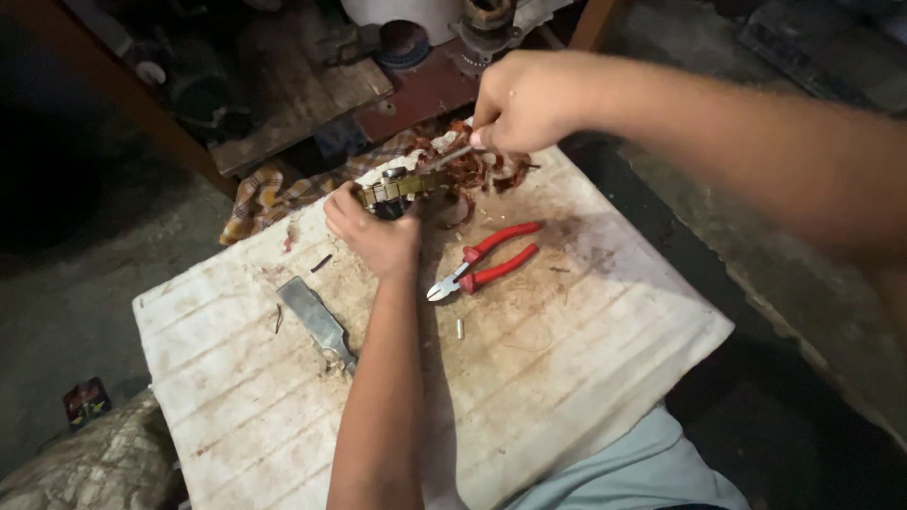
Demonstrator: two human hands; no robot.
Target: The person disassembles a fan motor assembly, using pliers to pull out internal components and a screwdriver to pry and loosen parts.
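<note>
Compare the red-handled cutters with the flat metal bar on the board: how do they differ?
The cutters have red handles and steel jaws; the bar is plain grey metal. The cutters' handles are spread apart; the bar is one flat strip. The cutters lie right of the left hand's forearm, the bar left of it. Both lie untouched on the white board.

The left hand is curled tight near the middle. The right hand is a fist, higher up.
</note>
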